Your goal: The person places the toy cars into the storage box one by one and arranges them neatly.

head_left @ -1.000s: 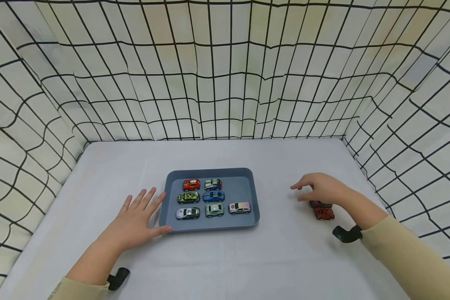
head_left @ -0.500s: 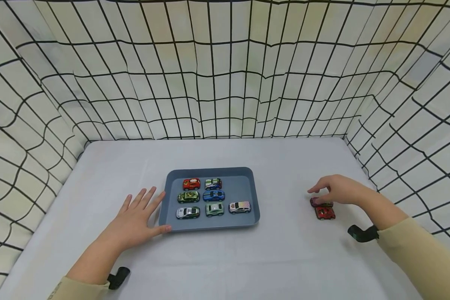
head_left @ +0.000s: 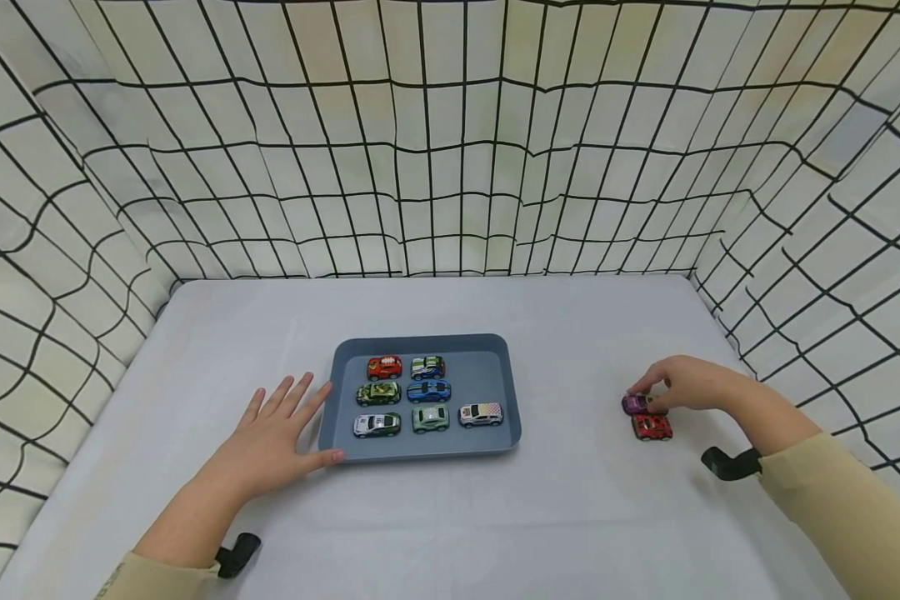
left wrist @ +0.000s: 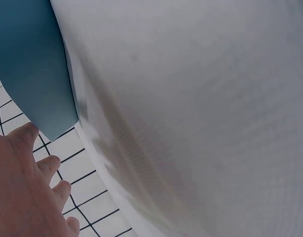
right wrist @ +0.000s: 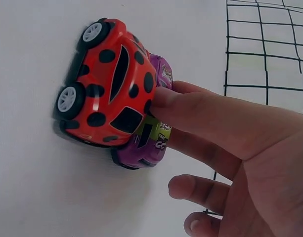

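At the right of the head view, my right hand [head_left: 690,383] pinches a purple toy car [head_left: 634,404] between thumb and fingers. The right wrist view shows the thumb at the near side of this car, which has a lime-green patch, and the other fingers behind it. Close in front of it sits a red toy car [right wrist: 99,94] with black spots, partly covering the purple one. My left hand [head_left: 266,442] has its fingers spread, with the fingertips and thumb at the left edge of a blue-grey tray [head_left: 474,367]. In the left wrist view, the tray's side [left wrist: 32,74] rises beyond the fingers.
Several toy cars stand in rows in the tray, among them a blue car [head_left: 429,391], a pale green car [head_left: 430,418] and a white car [head_left: 481,414] at the right. White cloth covers the table [head_left: 570,517]. Black netting [head_left: 461,150] over white walls encloses the back and sides.
My right hand has moved right and down to the purple car, and its thumb and fingers have closed on it. The left hand and the cars in the tray have stayed in place.
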